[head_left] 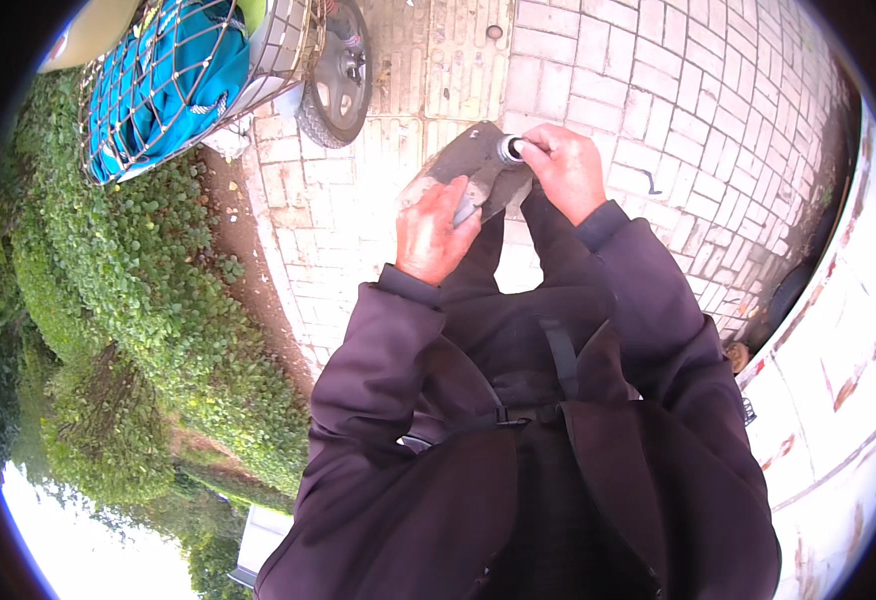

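Grey metal shovel blade [473, 170] — tip toward left hand [436, 232], socket at right hand [563, 170].

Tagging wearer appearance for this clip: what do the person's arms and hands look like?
Both arms wear long dark purplish-brown jacket sleeves with snug cuffs at the wrists. The left hand and right hand are bare: no gloves. No rings or watch show. A black strap with a buckle crosses the jacket front.

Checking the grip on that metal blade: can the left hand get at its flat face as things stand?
Probably yes: the left hand already lies on the grey blade, while the right hand grips its socket end, leaving the face clear.
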